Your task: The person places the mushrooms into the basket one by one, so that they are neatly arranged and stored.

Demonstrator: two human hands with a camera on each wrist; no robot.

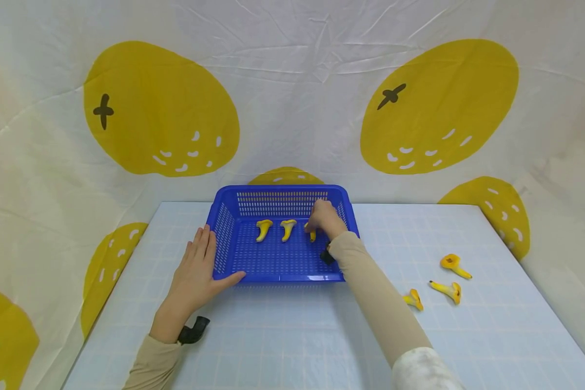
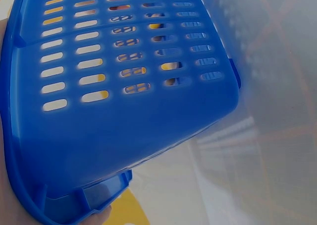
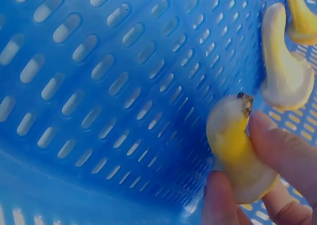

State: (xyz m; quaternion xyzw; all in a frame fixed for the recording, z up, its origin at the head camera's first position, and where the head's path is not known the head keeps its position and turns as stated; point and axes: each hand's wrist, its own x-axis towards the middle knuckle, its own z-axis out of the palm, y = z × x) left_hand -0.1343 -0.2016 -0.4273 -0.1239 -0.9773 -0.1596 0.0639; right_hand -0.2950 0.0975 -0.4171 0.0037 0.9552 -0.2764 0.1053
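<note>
One mushroom (image 3: 233, 153), centre-frame, is pinched by the right hand (image 1: 326, 218); the straight-fingered left hand (image 1: 195, 272) touches the basket (image 1: 283, 278).

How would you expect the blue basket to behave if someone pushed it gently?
The blue basket is probably light, given its slotted walls. Its broad, low shape makes tipping unlikely. The two unheld mushrooms inside might shift.
</note>
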